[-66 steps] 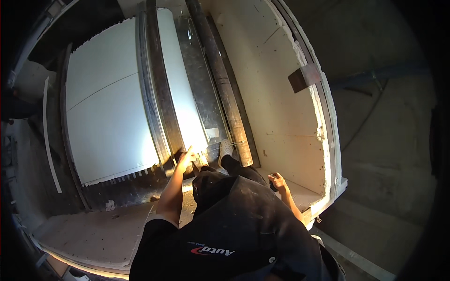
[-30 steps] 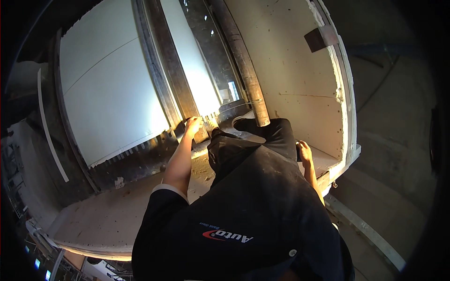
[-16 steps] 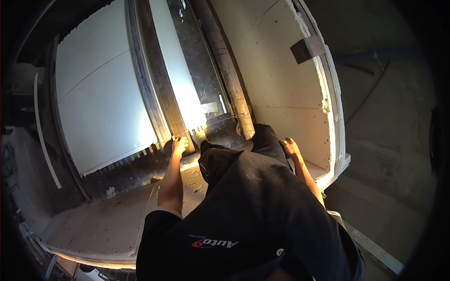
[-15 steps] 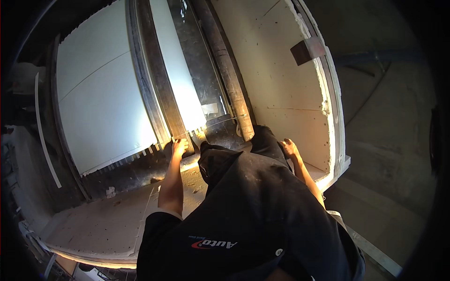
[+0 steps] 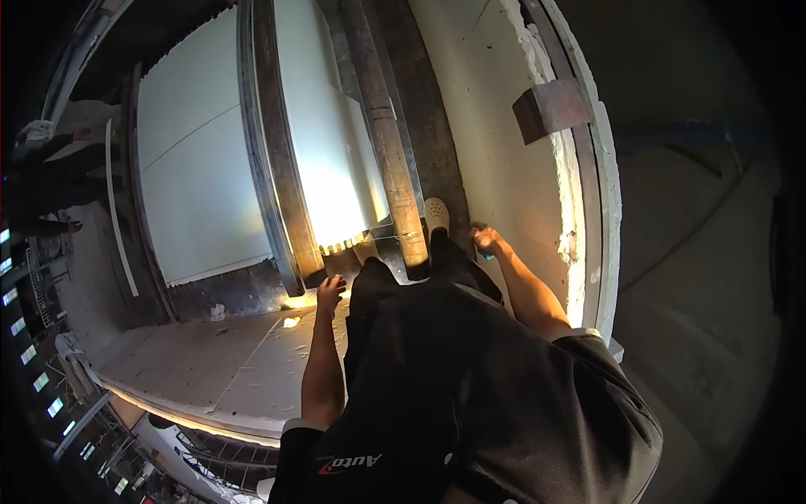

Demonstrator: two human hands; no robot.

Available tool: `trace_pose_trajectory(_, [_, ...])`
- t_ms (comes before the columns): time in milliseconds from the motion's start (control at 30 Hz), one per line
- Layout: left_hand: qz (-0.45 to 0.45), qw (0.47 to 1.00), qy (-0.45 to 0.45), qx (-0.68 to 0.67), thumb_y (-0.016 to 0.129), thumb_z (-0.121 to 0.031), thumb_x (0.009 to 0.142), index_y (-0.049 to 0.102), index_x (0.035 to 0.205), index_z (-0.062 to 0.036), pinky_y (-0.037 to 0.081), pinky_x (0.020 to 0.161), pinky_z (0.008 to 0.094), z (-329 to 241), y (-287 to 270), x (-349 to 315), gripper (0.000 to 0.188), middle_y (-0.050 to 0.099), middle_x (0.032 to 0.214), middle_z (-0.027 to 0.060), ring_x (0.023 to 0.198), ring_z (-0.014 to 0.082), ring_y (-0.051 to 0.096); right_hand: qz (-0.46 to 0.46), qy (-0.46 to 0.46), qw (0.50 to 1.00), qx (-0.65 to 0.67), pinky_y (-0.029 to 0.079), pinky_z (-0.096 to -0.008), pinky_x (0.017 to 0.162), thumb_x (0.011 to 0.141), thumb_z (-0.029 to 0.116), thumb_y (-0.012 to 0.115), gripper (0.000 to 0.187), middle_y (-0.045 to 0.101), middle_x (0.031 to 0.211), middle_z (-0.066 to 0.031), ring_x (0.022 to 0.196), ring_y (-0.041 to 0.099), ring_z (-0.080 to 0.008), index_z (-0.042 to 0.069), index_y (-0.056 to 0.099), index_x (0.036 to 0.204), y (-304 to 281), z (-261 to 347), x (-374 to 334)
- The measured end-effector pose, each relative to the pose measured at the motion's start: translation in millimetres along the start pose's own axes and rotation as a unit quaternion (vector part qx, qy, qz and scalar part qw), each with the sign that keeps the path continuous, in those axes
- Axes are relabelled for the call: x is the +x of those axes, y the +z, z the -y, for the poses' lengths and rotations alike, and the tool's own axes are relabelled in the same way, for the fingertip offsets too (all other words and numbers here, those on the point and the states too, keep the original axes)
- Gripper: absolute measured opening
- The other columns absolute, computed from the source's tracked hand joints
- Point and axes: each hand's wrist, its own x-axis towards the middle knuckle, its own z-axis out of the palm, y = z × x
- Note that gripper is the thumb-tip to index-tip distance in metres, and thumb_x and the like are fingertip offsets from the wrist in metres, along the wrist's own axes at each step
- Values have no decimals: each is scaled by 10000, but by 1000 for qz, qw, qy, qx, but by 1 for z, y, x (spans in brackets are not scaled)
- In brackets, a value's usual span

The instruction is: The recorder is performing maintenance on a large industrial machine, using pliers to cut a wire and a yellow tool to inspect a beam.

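My left hand [image 5: 331, 291] hangs by the near end of a brown beam [image 5: 287, 160], its fingers loosely bent and apart with nothing visible in them. By the pale right wall panel [image 5: 483, 160], my right hand [image 5: 489, 240] is closed around a small teal thing, mostly hidden by the fingers. Between my hands a round brown pipe [image 5: 388, 155] runs lengthwise, its near end by my legs. A thin string [image 5: 359, 242] crosses near the ends of the beam and pipe. White sheets [image 5: 197, 155] lie on both sides of the beam.
A white clog [image 5: 437, 215] on my foot stands right of the pipe. The right wall has a rough white edge [image 5: 567, 193] with a brown block [image 5: 550, 111]. A ledge [image 5: 189, 370] runs along the near left. Another person in dark clothes [image 5: 54, 181] is at far left.
My view has shifted and I have stepped forward. The left hand has dropped away from the beam's end. My right hand has moved forward along the wall; a teal thing now shows in it.
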Motion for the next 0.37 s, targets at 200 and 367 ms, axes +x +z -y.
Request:
trace_pose_trajectory(200, [-26, 987, 118, 105, 575, -305, 941, 631, 1244, -16, 505, 848, 339, -1, 55, -32, 422, 699, 1155, 133, 1018, 233, 671, 154, -45, 987, -24, 521, -339, 883, 917, 328, 534, 457, 701, 1159, -162, 1065, 664, -278, 83, 626, 1292, -18, 53, 47])
trace_pose_trajectory(367, [-35, 932, 184, 311, 573, -281, 903, 558, 1363, -31, 422, 1072, 363, 15, 90, -43, 524, 609, 1330, 205, 1233, 256, 594, 204, -66, 970, -117, 481, -331, 981, 906, 359, 545, 460, 684, 1212, -140, 1150, 630, -239, 89, 647, 1264, -12, 85, 62])
